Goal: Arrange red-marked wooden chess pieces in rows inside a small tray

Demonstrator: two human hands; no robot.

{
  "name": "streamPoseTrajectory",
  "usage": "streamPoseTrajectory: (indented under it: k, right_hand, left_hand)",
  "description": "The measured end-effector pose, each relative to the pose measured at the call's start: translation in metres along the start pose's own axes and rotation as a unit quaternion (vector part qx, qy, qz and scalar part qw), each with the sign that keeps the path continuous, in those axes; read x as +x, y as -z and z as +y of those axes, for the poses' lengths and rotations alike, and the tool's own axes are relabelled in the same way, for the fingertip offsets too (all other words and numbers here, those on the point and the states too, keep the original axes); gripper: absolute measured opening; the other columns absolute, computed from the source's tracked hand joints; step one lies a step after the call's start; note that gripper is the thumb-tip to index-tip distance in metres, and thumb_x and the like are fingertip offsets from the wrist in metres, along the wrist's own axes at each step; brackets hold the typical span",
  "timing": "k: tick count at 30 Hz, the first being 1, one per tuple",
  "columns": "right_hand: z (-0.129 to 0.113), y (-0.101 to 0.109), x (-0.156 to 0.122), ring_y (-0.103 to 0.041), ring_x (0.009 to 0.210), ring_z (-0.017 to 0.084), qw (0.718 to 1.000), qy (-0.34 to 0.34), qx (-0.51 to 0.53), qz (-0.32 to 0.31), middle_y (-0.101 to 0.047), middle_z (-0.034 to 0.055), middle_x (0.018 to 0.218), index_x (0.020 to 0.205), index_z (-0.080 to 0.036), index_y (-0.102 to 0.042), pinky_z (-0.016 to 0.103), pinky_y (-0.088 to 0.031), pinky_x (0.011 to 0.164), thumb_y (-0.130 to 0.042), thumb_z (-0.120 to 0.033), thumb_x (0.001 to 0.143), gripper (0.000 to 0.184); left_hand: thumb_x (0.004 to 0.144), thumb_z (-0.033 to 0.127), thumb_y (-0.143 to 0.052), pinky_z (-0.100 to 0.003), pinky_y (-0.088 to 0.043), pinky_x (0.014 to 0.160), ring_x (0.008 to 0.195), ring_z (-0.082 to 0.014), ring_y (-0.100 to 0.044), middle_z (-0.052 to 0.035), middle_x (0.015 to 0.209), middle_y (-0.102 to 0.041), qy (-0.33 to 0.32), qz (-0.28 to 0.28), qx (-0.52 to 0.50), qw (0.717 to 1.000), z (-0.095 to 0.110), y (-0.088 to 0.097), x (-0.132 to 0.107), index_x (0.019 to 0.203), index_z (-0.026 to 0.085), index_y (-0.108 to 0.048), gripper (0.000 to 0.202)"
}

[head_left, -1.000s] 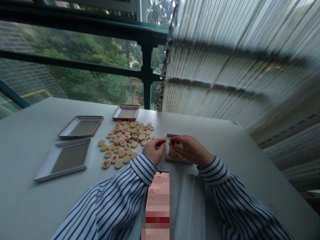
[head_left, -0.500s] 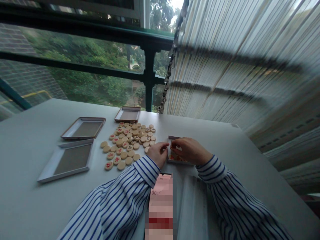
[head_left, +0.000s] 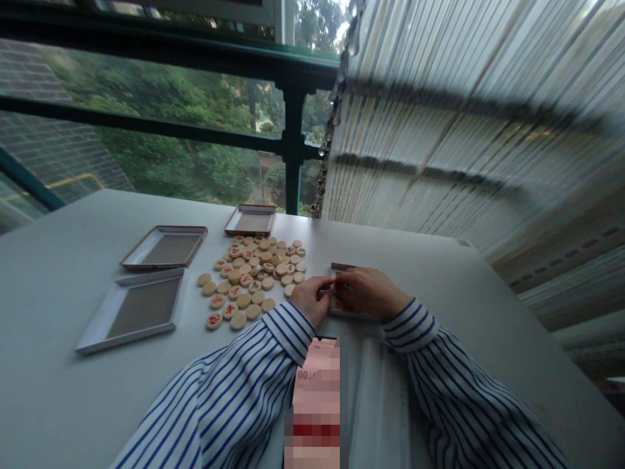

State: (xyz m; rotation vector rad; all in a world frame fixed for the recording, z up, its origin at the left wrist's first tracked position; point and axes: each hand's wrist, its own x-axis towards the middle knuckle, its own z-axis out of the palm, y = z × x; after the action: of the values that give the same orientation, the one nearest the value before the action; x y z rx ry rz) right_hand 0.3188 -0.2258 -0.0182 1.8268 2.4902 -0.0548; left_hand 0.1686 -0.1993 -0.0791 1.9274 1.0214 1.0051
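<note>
Two hands in blue-and-white striped sleeves work close together over a white table (head_left: 420, 260), seen from the wearer's own viewpoint. The right hand (head_left: 368, 290) arches over a small shallow tray (head_left: 338, 266), its fingers bent down inside; whether they grip anything cannot be told, since the hand hides their tips. The left hand (head_left: 311, 299) is half curled at the tray's left side, thumb and forefinger near the right hand's fingers; whether it has hold of a piece is also unclear. Red-marked pieces (head_left: 338, 305) show inside the tray, below the right hand. To the left of the hands spreads a loose heap of round, pale Chinese chess pieces (head_left: 244, 300), some with red or black characters facing up, others plain side up. Beyond the heap sits an open box lid (head_left: 251, 223); further left are another lid (head_left: 170, 249) and, nearer the wearer, a white-walled tray (head_left: 146, 309). A phone (head_left: 319, 384) with a pink, partly pixelated screen lies below the left hand, beside a translucent plastic item (head_left: 381, 404). Behind are green-framed windows (head_left: 293, 143), trees and a string curtain (head_left: 415, 130).
</note>
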Motion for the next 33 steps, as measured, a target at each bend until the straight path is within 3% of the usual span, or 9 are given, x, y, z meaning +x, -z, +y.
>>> streamPoseTrajectory:
  k: [15, 22, 33]
  right_hand:
    - [0.0053, 0.0003, -0.0029, -0.060, 0.077, 0.018, 0.999, 0.021, 0.030, 0.002, -0.066, 0.0060, 0.086, 0.095, -0.024, -0.065, 0.025, -0.036, 0.060, -0.042, -0.038, 0.085, 0.028]
    - [0.0032, 0.0014, -0.0011, -0.059, 0.079, 0.017, 0.999, 0.017, 0.029, -0.030, -0.066, 0.0054, 0.086, 0.091, -0.022, -0.066, 0.024, -0.034, 0.062, -0.044, -0.034, 0.084, 0.026]
    - [0.0038, 0.0018, -0.0015, -0.060, 0.078, 0.017, 0.999, 0.030, 0.034, -0.025, -0.068, 0.0045, 0.085, 0.090, -0.023, -0.067, 0.024, -0.034, 0.061, -0.046, -0.031, 0.083, 0.024]
  left_hand:
    - [0.067, 0.008, -0.053, -0.028, -0.051, 0.075, 0.081, -0.0175, -0.064, -0.0072, 0.088, -0.069, 0.001, -0.012, 0.021, 1.000, 0.0024, 0.0014, -0.0006, 0.092, 0.015, -0.065, 0.029]
    - [0.067, 0.005, -0.053, -0.026, -0.052, 0.075, 0.081, -0.0149, -0.064, -0.0047, 0.088, -0.069, -0.002, -0.015, 0.037, 0.999, 0.0031, 0.0019, 0.0002, 0.092, 0.015, -0.064, 0.030]
    - [0.066, 0.004, -0.055, -0.025, -0.053, 0.073, 0.078, -0.0142, -0.065, -0.0046, 0.086, -0.069, -0.005, -0.011, 0.047, 0.999, 0.0046, 0.0018, 0.0001, 0.091, 0.014, -0.065, 0.028]
